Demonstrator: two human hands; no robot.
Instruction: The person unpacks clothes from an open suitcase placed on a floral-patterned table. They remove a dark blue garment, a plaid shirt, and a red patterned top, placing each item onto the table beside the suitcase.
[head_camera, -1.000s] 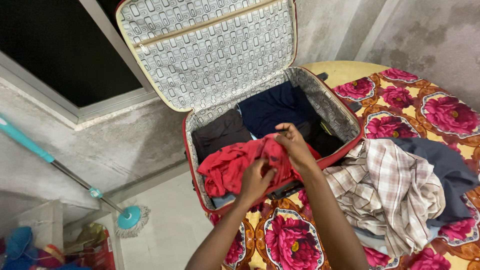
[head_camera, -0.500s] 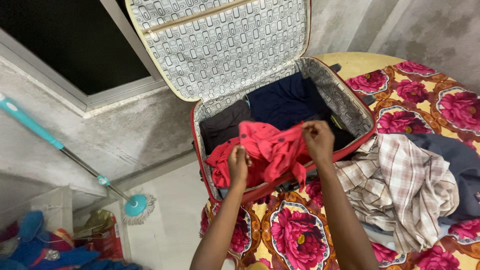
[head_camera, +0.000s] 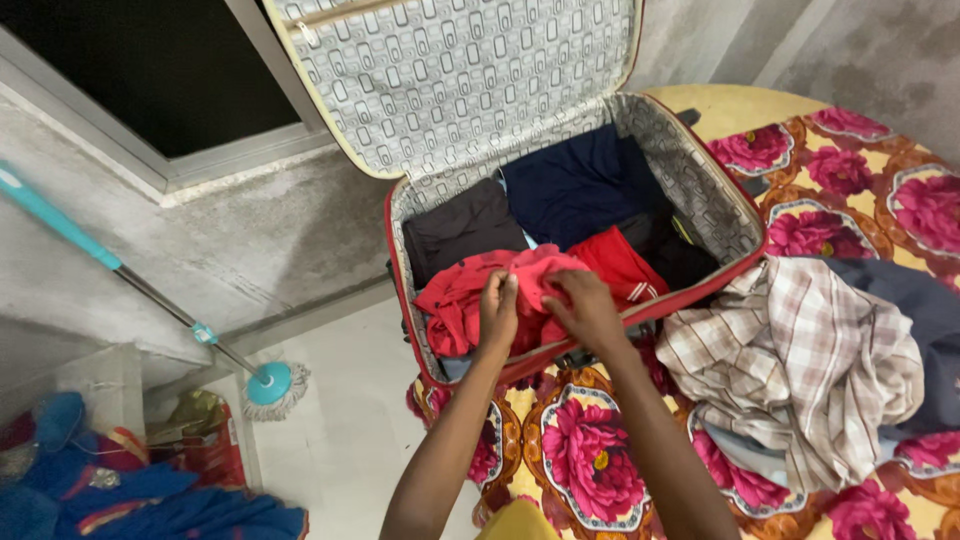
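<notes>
An open red suitcase (head_camera: 742, 262) lies on a bed with a floral sheet (head_camera: 590, 460). Inside it are a navy folded garment (head_camera: 575, 185), a dark brown one (head_camera: 458, 230) and a rumpled red garment (head_camera: 455, 300). My left hand (head_camera: 498, 310) and my right hand (head_camera: 583, 305) are close together over the suitcase's near edge, both gripping the red garment's cloth and bunching it between them.
A plaid shirt (head_camera: 790, 360) lies heaped on a dark garment (head_camera: 915, 300) to the right of the suitcase. The patterned lid (head_camera: 450, 70) leans against the wall. A teal-handled mop (head_camera: 265, 383) rests on the floor at left, near blue and red cloth (head_camera: 130, 490).
My hands have come together on the red garment, folding it inward and lowering it into the suitcase. The view has shifted slightly.
</notes>
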